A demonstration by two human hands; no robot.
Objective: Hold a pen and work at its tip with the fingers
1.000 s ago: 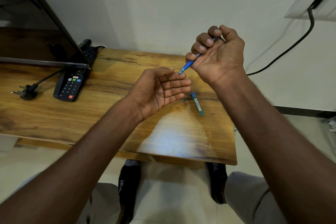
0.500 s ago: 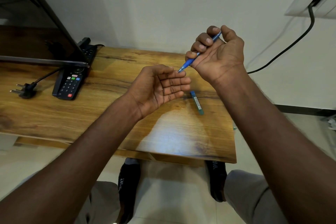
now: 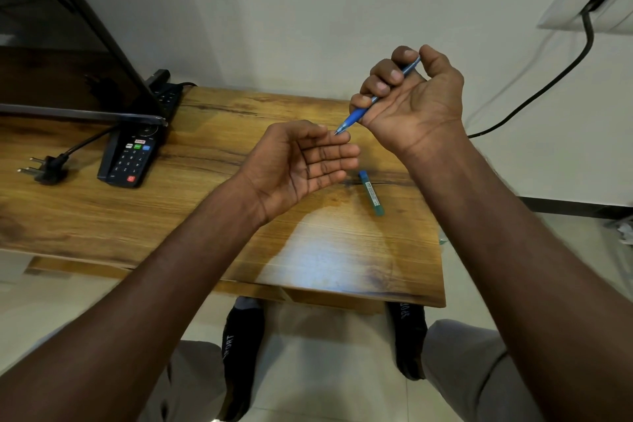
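Mechanical pencil [image 3: 368, 103] | clamped in curled fingers of right hand [image 3: 416, 103], thumb on top end | tip has dropped to touch left hand [image 3: 301, 161] fingertip; fingers loosely apart, palm up | lead tube [image 3: 371, 193] unmoved, counter [image 3: 325, 250] right edge.

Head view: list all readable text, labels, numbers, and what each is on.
"SPORT", partly hidden, on the left sock.
"SPOR", cut off by the table, on the right sock.
Remote control: key digits and red button logo too blurred.
Small blue tube: white label print too small.
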